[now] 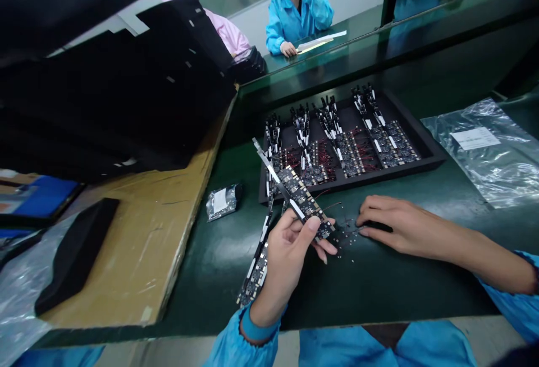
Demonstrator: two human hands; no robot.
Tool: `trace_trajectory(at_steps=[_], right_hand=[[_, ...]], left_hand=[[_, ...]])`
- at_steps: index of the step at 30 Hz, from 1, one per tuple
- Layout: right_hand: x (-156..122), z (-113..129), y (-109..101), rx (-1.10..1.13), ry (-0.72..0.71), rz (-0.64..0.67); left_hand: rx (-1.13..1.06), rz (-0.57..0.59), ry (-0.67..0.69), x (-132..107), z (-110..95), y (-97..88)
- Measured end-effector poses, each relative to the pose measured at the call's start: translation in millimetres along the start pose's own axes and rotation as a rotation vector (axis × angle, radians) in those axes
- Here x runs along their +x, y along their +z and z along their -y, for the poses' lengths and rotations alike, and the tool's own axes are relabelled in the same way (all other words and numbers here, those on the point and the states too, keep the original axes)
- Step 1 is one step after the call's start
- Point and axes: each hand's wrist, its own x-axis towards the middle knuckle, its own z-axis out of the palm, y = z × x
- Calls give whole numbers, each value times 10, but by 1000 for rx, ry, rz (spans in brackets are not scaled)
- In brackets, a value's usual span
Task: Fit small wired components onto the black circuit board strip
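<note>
My left hand [290,243] grips a circuit board [302,198], tilted above the green table, between thumb and fingers. A thin black strip with white labels lies along the board and sticks out past its upper left end. Under and beside my left wrist, more circuit boards [256,271] lie on the table. To the right, my right hand [391,224] rests low with thumb and forefinger nearly together, at a little heap of thin dark wires and tiny pale bits [347,229]. Whatever is between those fingertips is too small to name.
Behind my hands a black foam tray [425,159] holds several rows of circuit boards with red wires. A small silvery bag [222,201] lies left of it, and a clear plastic bag [488,154] right. Cardboard [138,243] covers the left side. A person [295,19] in blue sits opposite.
</note>
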Motion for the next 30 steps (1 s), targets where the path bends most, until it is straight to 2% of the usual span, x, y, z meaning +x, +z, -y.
trace_trajectory(at_steps=[6, 11, 17, 25, 30], right_hand=[[74, 86, 211, -144, 53, -117], [258, 173, 351, -280, 178, -227], [378, 216, 371, -335, 144, -138], [254, 148, 240, -194, 86, -110], [226, 154, 313, -264, 10, -110]], left_hand=[[-5, 29, -3, -1, 1, 18], [2, 50, -18, -5, -3, 52], [35, 42, -16, 9, 18, 48], [48, -16, 9, 25, 11, 7], [59, -14, 11, 30, 9, -2]])
